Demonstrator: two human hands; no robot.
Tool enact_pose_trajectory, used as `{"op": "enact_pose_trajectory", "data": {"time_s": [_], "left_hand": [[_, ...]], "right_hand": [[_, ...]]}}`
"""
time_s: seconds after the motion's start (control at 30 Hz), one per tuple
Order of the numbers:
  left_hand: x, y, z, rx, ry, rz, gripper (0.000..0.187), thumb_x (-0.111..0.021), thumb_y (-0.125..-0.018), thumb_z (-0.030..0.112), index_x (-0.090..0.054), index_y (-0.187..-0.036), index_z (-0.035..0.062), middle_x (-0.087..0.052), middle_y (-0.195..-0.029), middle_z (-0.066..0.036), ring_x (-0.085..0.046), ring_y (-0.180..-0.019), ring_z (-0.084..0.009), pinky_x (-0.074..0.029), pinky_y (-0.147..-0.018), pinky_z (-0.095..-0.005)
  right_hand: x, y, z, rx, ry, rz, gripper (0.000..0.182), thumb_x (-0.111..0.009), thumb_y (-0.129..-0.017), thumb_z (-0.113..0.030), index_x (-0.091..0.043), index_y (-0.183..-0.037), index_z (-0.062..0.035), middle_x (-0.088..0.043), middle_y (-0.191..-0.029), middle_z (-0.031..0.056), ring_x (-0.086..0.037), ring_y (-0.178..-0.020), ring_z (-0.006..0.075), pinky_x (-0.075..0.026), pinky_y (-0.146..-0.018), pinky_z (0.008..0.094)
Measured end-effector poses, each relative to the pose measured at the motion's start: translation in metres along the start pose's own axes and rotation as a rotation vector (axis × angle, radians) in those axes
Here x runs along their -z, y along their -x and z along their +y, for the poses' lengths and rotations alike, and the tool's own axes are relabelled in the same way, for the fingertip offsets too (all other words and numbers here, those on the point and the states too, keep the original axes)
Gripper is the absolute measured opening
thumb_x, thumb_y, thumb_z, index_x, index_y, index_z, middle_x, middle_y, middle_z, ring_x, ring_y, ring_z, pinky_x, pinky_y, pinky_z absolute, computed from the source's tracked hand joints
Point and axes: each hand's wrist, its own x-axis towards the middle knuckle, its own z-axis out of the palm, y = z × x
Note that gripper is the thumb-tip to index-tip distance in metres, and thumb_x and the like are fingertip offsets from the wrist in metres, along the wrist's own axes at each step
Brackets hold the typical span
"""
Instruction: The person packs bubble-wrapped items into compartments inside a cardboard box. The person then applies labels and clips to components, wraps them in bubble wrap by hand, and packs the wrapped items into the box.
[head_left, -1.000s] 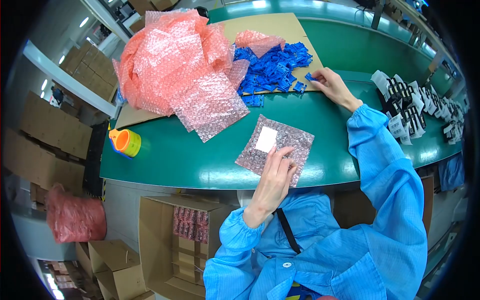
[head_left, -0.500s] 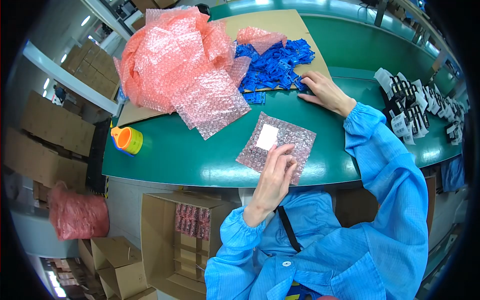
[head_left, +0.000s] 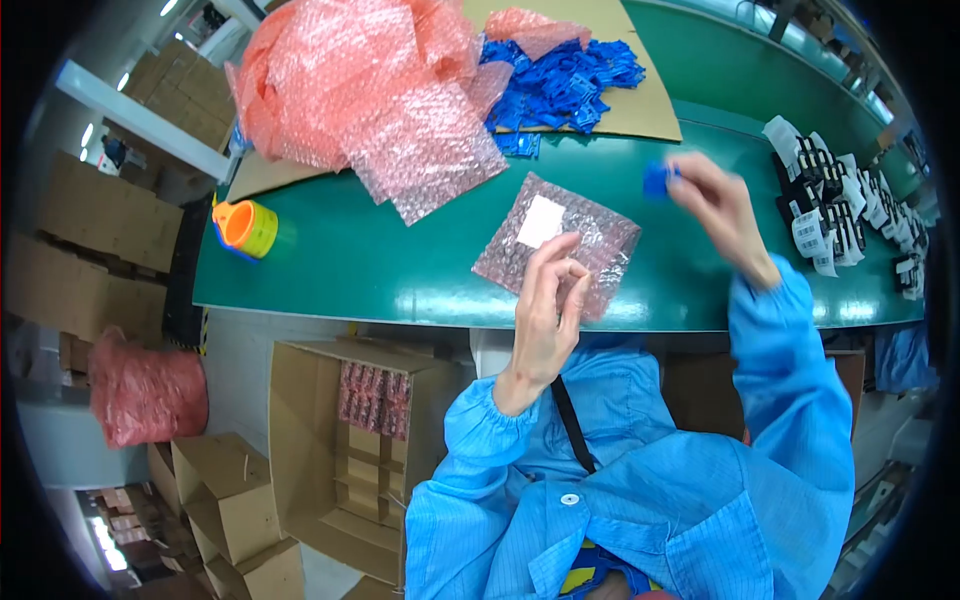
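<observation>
Beyond the left end: a room with pale floor [head_left: 240, 330], a white post [head_left: 140, 120] slanting across and brown boxes [head_left: 75, 230] stacked behind.
Green bench [head_left: 370, 270]: glossy, its near edge passing just in front of the blue-sleeved person; bare surface lies between the yellow cup-like item and the pouch, and again between the pouch and the black pieces, with the right hand above that stretch.
Open carton [head_left: 305, 450]: below the near edge, upright walls, reddish bubble-wrapped packs [head_left: 374, 400] in its upper part, cardboard dividers beneath them.
Pink wrap heap [head_left: 330, 100]: piled on the far left, partly over a cardboard sheet [head_left: 652, 105], one flap reaching onto the green.
Black pieces [head_left: 825, 185]: a long row with white labels at the right, near the far side.
Blue pile [head_left: 560, 85]: loose small parts on the cardboard, a few at its near edge.
Bubble-wrap pouch [head_left: 600, 235]: flat near the front edge, turned at an angle, white label [head_left: 541, 221] on top.
Left hand [head_left: 545, 325]: fingers loosely curled, partly open, fingertips over the pouch; whether they press it, cannot tell.
Right hand [head_left: 722, 205]: blurred, fingers closed in a pinch on the blue part.
Yellow cup-like item [head_left: 262, 232]: orange inside, near the left end.
Blue part [head_left: 656, 179]: at the right fingertips, right of the pouch, apart from the pile.
</observation>
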Motion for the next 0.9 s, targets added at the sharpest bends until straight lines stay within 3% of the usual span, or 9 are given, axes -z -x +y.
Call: {"op": "enact_pose_trajectory", "data": {"time_s": [0.03,0.1,0.3,0.37,0.47,0.6,0.7,0.73,0.9], "left_hand": [[0.001,-0.001,-0.001,0.012,-0.003,0.010,0.007,-0.061,-0.091,0.003,-0.057,-0.097,0.0015,-0.054,-0.127,-0.017,-0.056,-0.115,-0.0296,-0.047,-0.092,-0.0369],[-0.002,-0.001,-0.002,-0.111,-0.064,0.022,0.012,-0.059,-0.090,-0.002,-0.055,-0.101,0.0003,-0.050,-0.131,-0.018,-0.057,-0.110,-0.0283,-0.051,-0.081,-0.0323],[-0.007,0.003,0.008,-0.101,-0.030,0.028,0.013,-0.061,-0.090,-0.001,-0.055,-0.101,-0.0005,-0.045,-0.133,-0.021,-0.055,-0.111,-0.0288,-0.052,-0.080,-0.0322],[-0.002,0.009,0.013,-0.024,0.031,0.033,0.014,-0.062,-0.089,-0.001,-0.055,-0.101,-0.0005,-0.045,-0.130,-0.021,-0.055,-0.110,-0.0282,-0.052,-0.080,-0.0322],[0.002,0.021,0.016,-0.147,-0.141,0.153,0.019,-0.066,-0.086,-0.001,-0.055,-0.101,0.0001,-0.046,-0.124,-0.019,-0.053,-0.106,-0.0271,-0.052,-0.080,-0.0331],[-0.003,0.041,0.017,0.030,-0.446,0.256,0.051,-0.079,-0.075,0.012,-0.049,-0.117,0.0036,-0.047,-0.112,-0.016,-0.049,-0.098,-0.0301,-0.042,-0.085,-0.0387],[-0.007,0.043,0.007,0.148,-0.343,0.282,0.042,-0.076,-0.076,0.008,-0.052,-0.111,0.0027,-0.052,-0.105,-0.013,-0.051,-0.096,-0.0280,-0.042,-0.085,-0.0379],[-0.005,0.043,0.005,0.114,-0.323,0.270,0.032,-0.074,-0.077,0.005,-0.055,-0.103,0.0013,-0.055,-0.095,-0.010,-0.054,-0.088,-0.0262,-0.045,-0.080,-0.0362],[-0.003,0.038,-0.003,0.081,-0.221,0.357,0.026,-0.073,-0.080,0.006,-0.056,-0.098,0.0014,-0.056,-0.088,-0.010,-0.055,-0.075,-0.0234,-0.047,-0.068,-0.0344]], "right_hand": [[-0.002,0.019,-0.010,0.165,0.024,-0.069,0.021,-0.068,-0.085,-0.009,-0.065,-0.105,-0.0026,-0.059,-0.101,0.0100,-0.056,-0.094,0.0181,-0.045,-0.081,0.0299],[-0.018,0.046,-0.027,0.084,0.111,-0.186,0.021,-0.073,-0.077,-0.006,-0.067,-0.097,-0.0021,-0.051,-0.095,0.0074,-0.052,-0.089,0.0205,-0.043,-0.077,0.0334],[-0.084,0.046,-0.024,0.237,0.247,0.017,0.024,-0.071,-0.075,-0.003,-0.066,-0.098,-0.0020,-0.055,-0.085,0.0118,-0.057,-0.082,0.0294,-0.047,-0.068,0.0385],[-0.095,0.042,-0.027,0.205,0.260,-0.070,0.022,-0.068,-0.076,-0.004,-0.065,-0.097,-0.0016,-0.056,-0.086,0.0132,-0.058,-0.085,0.0319,-0.048,-0.070,0.0403],[-0.108,0.041,-0.028,0.218,0.251,-0.108,0.019,-0.067,-0.076,-0.007,-0.065,-0.094,-0.0010,-0.060,-0.088,0.0160,-0.060,-0.081,0.0341,-0.049,-0.069,0.0407],[-0.113,0.044,-0.019,0.208,0.256,-0.188,0.023,-0.068,-0.075,-0.009,-0.065,-0.096,-0.0022,-0.060,-0.083,0.0149,-0.061,-0.075,0.0338,-0.050,-0.066,0.0403],[-0.113,0.043,-0.024,0.319,0.425,-0.217,0.028,-0.070,-0.070,-0.006,-0.066,-0.098,-0.0022,-0.060,-0.079,0.0132,-0.061,-0.076,0.0326,-0.048,-0.063,0.0417],[-0.114,0.042,-0.026,0.377,0.483,-0.200,0.028,-0.071,-0.070,-0.007,-0.066,-0.098,-0.0032,-0.060,-0.077,0.0125,-0.061,-0.074,0.0321,-0.048,-0.062,0.0420],[-0.113,0.029,-0.023,0.465,0.593,-0.287,0.029,-0.071,-0.071,-0.013,-0.065,-0.098,-0.0041,-0.061,-0.076,0.0102,-0.062,-0.069,0.0307,-0.048,-0.058,0.0415]]}}
